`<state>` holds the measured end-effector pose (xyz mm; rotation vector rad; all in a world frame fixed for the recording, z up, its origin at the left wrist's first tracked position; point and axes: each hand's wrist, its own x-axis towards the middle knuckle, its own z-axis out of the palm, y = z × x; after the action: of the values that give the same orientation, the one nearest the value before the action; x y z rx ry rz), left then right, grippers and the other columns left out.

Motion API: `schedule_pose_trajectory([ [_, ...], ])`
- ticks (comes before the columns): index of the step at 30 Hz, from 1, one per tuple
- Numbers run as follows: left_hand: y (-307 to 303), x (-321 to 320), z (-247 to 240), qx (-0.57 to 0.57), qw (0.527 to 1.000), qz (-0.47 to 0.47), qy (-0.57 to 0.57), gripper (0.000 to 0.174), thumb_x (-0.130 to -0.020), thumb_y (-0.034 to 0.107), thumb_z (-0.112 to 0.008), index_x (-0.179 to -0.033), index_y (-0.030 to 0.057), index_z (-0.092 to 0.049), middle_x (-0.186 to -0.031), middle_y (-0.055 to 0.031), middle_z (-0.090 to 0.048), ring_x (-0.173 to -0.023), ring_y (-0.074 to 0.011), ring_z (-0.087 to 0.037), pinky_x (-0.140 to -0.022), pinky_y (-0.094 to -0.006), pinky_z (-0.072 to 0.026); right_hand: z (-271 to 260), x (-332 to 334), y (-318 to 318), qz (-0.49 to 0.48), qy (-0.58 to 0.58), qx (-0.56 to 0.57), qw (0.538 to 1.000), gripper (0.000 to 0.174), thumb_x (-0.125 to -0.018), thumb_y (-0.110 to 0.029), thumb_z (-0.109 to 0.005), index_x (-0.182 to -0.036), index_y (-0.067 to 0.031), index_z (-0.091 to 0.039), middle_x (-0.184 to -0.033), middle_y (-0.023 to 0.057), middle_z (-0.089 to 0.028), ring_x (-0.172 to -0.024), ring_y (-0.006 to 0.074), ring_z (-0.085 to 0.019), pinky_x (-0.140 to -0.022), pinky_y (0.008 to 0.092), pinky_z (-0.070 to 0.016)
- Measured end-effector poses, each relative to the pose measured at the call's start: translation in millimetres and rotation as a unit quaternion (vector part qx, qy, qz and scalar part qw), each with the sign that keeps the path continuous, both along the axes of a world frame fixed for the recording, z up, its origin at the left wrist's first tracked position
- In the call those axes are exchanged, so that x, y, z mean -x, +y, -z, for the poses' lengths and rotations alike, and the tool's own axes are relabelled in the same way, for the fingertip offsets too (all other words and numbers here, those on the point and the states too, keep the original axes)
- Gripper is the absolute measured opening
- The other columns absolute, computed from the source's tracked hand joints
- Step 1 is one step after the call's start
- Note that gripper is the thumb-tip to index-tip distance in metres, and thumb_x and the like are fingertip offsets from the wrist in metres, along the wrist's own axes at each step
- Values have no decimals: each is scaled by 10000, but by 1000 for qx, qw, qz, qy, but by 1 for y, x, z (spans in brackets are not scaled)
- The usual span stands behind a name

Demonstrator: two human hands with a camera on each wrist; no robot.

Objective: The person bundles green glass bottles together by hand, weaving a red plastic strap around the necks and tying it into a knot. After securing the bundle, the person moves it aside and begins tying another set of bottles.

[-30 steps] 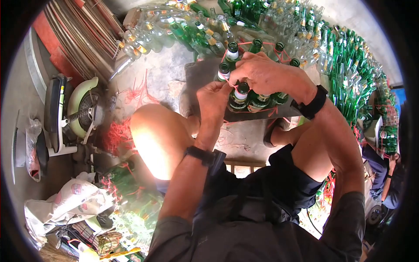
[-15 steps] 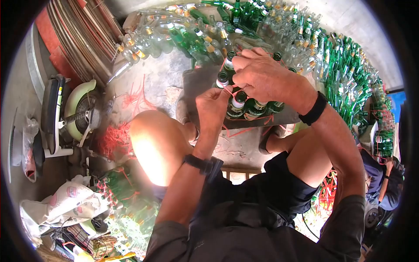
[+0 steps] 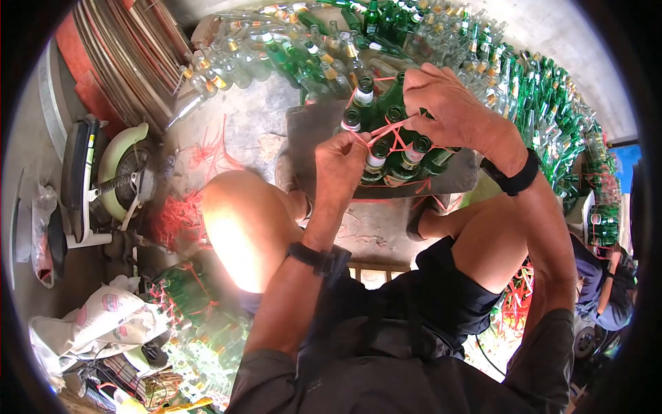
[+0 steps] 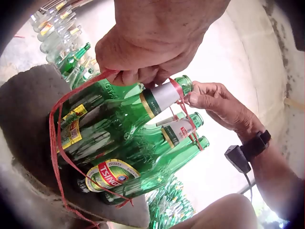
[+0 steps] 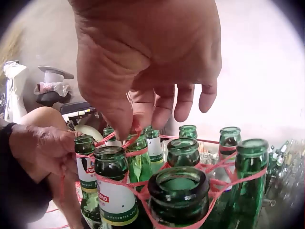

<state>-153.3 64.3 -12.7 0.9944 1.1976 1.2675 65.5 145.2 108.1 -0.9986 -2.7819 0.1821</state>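
Note:
A cluster of green glass bottles [image 3: 376, 160] stands upright on a dark slab [image 3: 307, 131] between the person's knees. Thin red plastic twine [image 5: 224, 164] loops round and between the bottle necks. Low at the cluster's left side, the left hand [image 3: 338, 169] pinches the twine between thumb and fingers, beside a labelled neck. Over the bottle tops, the right hand [image 3: 458, 114] pinches a strand between thumb and index finger, its other fingers spread loosely in the right wrist view. A stretch of twine [image 3: 393, 127] runs between both hands. Another strand [image 4: 55, 143] hangs down the bottles' side.
Heaps of clear and green bottles [image 3: 545, 117] lie along the wall behind and to the right. Loose red twine [image 3: 176, 217] is piled on the floor at left, near a wheeled machine [image 3: 124, 162]. Another person [image 3: 610, 290] sits at far right.
The right hand has drawn back to the right from the left hand, and the twine between them now shows stretched. The left hand stays near the same bottle neck.

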Motion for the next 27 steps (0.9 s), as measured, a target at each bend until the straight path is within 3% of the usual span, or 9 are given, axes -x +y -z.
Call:
schedule_pose_trajectory([
  [2,2,-1,5,2,1000,3,-22,154,-1015,52,-697,-1022,-74,-784,-859,-9,-737,-758,-45,-604,-648,-241,-496,11,-4,3,23,21,33,999,142,-918,-170,-654,-824,-64,-656,-1020,91,-583,-1050,319,-565,-942,459,-436],
  [5,1,-3,1,-2,1000,0,-2,158,-1018,36,-673,-1047,-73,-784,-867,-12,-739,-757,-48,-609,-652,-245,-505,19,-4,6,28,40,29,998,130,-931,-154,-658,-861,-46,-644,-1022,125,-576,-1078,345,-576,-960,485,-446],
  [11,2,-5,6,-9,1000,0,-18,177,-1018,2,-625,-1063,-66,-782,-855,-8,-732,-743,-43,-599,-649,-234,-490,25,-5,12,29,49,34,998,145,-959,-156,-636,-953,-11,-629,-988,175,-573,-1014,379,-600,-912,480,-483],
  [18,2,-6,8,-17,999,7,-42,196,-1031,19,-607,-1056,-54,-787,-852,-8,-733,-738,-41,-594,-632,-230,-474,37,10,17,61,90,-14,994,149,-950,-138,-630,-905,1,-604,-965,204,-611,-915,438,-639,-782,527,-521],
  [20,2,-6,5,1,999,14,-30,202,-1031,30,-610,-1065,-46,-793,-858,-3,-736,-741,-37,-594,-631,-230,-469,36,13,18,81,57,-7,995,95,-915,-99,-622,-870,-15,-616,-882,202,-658,-852,457,-658,-712,549,-523],
  [23,-1,-5,-1,17,999,6,-50,195,-1026,35,-624,-1051,-44,-801,-853,7,-738,-734,-33,-591,-633,-231,-473,40,14,24,96,41,5,995,61,-879,-74,-606,-839,-35,-630,-788,199,-670,-816,465,-665,-696,560,-528],
  [27,-1,-1,-5,16,999,6,-29,176,-1014,55,-666,-1023,-50,-807,-833,10,-738,-723,-33,-587,-628,-232,-477,41,12,23,84,54,6,995,79,-864,-69,-589,-826,-32,-649,-785,220,-661,-822,468,-665,-710,558,-531],
])
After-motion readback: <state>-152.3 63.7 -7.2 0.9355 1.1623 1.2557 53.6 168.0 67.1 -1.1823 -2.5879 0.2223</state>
